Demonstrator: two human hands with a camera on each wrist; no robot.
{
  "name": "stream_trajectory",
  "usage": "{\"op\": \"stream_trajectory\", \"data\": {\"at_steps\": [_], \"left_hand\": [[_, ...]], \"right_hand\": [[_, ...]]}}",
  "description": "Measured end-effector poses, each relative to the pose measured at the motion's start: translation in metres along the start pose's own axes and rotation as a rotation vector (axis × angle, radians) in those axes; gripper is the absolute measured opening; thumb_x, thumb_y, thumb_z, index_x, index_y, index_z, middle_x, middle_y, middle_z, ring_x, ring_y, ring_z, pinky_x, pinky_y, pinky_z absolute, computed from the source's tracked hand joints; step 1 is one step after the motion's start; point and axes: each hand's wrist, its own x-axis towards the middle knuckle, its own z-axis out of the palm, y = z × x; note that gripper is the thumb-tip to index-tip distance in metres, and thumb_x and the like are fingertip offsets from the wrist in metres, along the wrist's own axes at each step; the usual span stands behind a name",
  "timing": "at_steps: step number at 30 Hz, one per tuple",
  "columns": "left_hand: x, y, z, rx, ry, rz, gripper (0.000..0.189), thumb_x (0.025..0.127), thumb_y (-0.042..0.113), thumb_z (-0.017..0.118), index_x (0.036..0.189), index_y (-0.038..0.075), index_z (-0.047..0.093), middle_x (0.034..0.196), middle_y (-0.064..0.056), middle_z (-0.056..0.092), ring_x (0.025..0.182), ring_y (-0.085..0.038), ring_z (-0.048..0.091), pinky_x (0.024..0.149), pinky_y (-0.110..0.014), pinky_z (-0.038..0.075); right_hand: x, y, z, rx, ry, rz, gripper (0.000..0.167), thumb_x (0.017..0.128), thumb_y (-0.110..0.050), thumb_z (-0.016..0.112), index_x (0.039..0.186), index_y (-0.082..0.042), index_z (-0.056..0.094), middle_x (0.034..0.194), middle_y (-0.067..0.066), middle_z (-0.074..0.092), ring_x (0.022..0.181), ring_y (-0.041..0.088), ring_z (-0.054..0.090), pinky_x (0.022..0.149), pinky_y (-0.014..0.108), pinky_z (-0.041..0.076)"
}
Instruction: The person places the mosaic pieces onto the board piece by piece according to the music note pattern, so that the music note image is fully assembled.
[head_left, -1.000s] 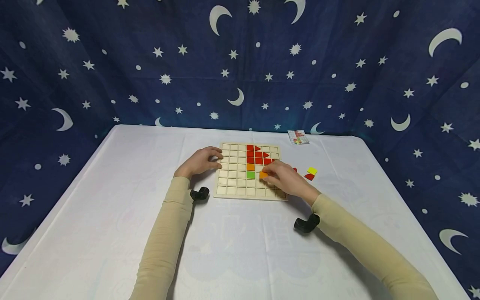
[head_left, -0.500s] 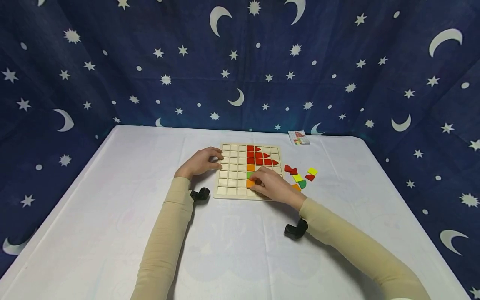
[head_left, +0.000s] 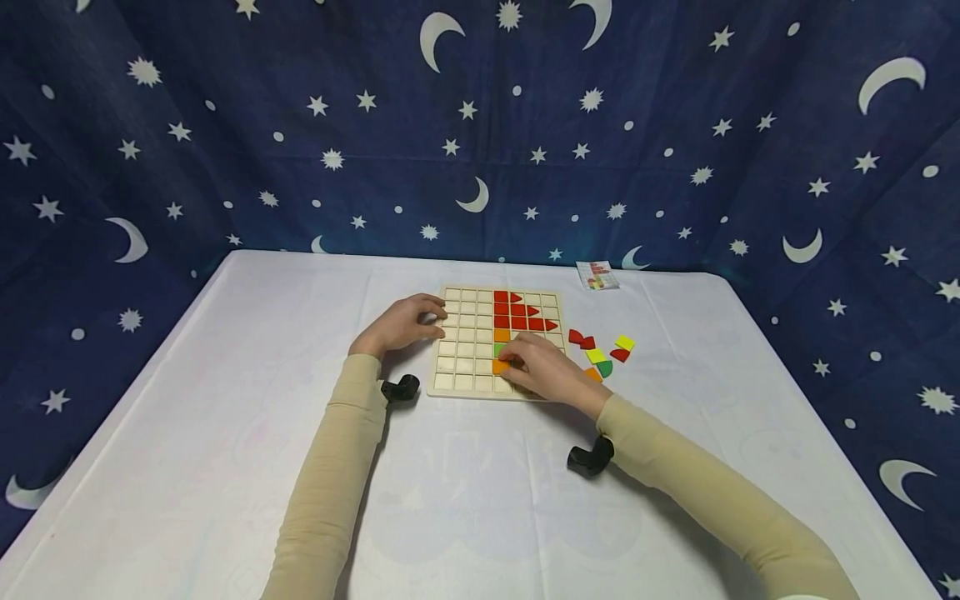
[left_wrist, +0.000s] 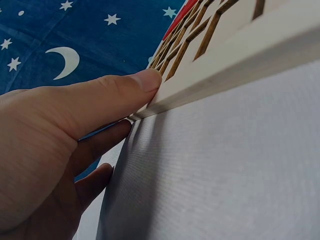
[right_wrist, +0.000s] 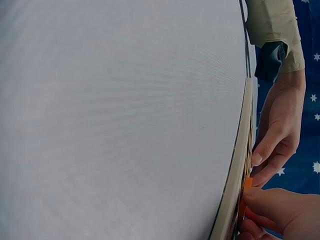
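Observation:
A wooden grid board (head_left: 465, 388) lies on the table, with red, orange and green tiles in its cells. At its left edge my left hand (head_left: 401, 323) rests its fingertips; in the left wrist view the thumb (left_wrist: 146, 80) touches the rim, the other fingers relaxed beside it. My right hand (head_left: 543, 367) reaches over the board and pinches an orange square tile (head_left: 499, 367) at a cell below the green tile (head_left: 498, 349). Above that sits another orange tile (head_left: 502, 335). Rows of red tiles (head_left: 501, 309), ending in points, fill cells higher up. The right hand covers the board's lower right.
Loose red, yellow, green and orange pieces (head_left: 604, 368) lie right of the board. A small picture card (head_left: 597, 275) lies near the table's far edge. A starry blue curtain (head_left: 375, 150) hangs behind the white-covered table (head_left: 450, 500).
My right hand has moved left and toward me with the orange tile, from the board's middle to the cell below the green tile. It has hardly moved since half a second ago. The left hand stays.

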Motion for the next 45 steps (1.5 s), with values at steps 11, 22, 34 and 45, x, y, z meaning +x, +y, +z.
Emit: {"op": "stream_trajectory", "data": {"at_steps": [11,22,34,45], "left_hand": [[0.002,-0.001,0.001,0.000,0.003,-0.001,0.039,0.089,0.019,0.073,0.123,0.001,0.066,0.143,-0.014,0.049,0.137,-0.031,0.039,0.116,-0.043,0.030],[0.000,0.000,-0.002,0.005,0.001,0.021,0.039,0.089,0.018,0.073,0.123,0.000,0.065,0.143,-0.015,0.049,0.136,-0.033,0.040,0.115,-0.044,0.031],[0.000,-0.002,-0.001,-0.005,0.002,0.005,0.040,0.089,0.019,0.073,0.124,0.001,0.065,0.144,-0.015,0.049,0.136,-0.033,0.040,0.115,-0.044,0.030],[0.001,-0.001,0.000,-0.008,-0.005,0.002,0.039,0.090,0.019,0.072,0.124,0.001,0.065,0.144,-0.014,0.049,0.137,-0.032,0.040,0.115,-0.044,0.031]], "right_hand": [[0.000,0.001,-0.001,0.006,-0.011,0.039,0.023,0.091,-0.021,0.069,0.110,-0.006,0.070,0.100,0.003,0.062,0.088,0.016,0.054,0.083,0.032,0.051],[0.001,0.001,-0.003,0.011,-0.008,0.051,0.022,0.091,-0.021,0.070,0.108,-0.007,0.070,0.099,0.003,0.062,0.087,0.016,0.054,0.082,0.032,0.051],[-0.025,0.046,-0.038,0.096,0.086,0.203,0.027,0.093,-0.017,0.068,0.114,-0.001,0.069,0.103,0.010,0.063,0.090,0.023,0.056,0.080,0.040,0.051],[-0.062,0.102,-0.076,0.044,-0.096,0.451,0.035,0.091,-0.013,0.067,0.119,0.008,0.062,0.103,0.017,0.064,0.088,0.028,0.054,0.080,0.042,0.052]]}}
